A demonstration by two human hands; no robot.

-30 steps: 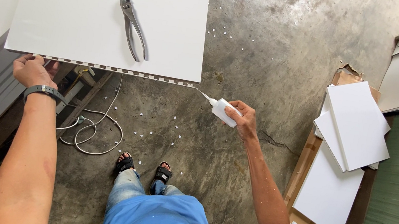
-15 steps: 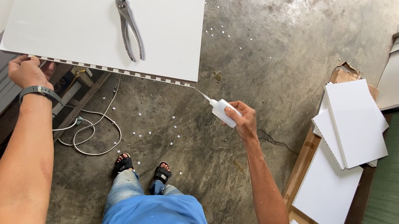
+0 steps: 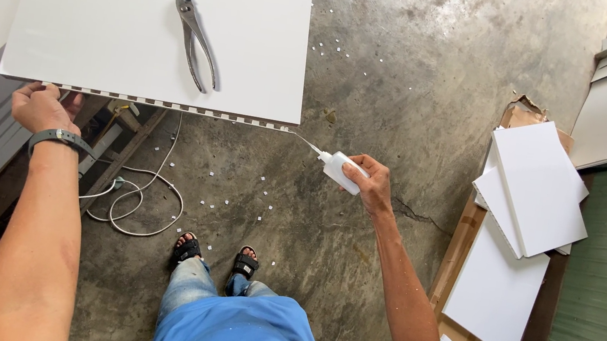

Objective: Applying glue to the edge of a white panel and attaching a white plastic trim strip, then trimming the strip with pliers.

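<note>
Right hand (image 3: pixel 374 187) has its grip wrapped fully closed around a small white squeeze bottle (image 3: pixel 341 171), fingers curled over the body of it. The bottle's thin nozzle runs up and to the left from the grip, and its tip sits right at the near right corner of the big white panel (image 3: pixel 127 19), at the row of little notches along that edge (can't tell what's inside the bottle, it's opaque).

Left hand (image 3: pixel 41 107) is over at the opposite corner of the same edge, grip closed on the panel's near left corner, fingers tucked under and thumb by the edge. There's a dark watch band (image 3: pixel 59 138) on that wrist.

Up past both grips, lying flat on the panel, is a pair of metal pliers (image 3: pixel 194 48), handles pointing back toward the person, well apart from either hand.

Below and between the two grips on the concrete floor (image 3: pixel 413 67): a loop of white cable (image 3: pixel 137 199) nearer the left hand, scattered small white bits, and the person's sandalled feet. Off to the right of the bottle hand, a stack of smaller white panels (image 3: pixel 534 187) lies on cardboard.
</note>
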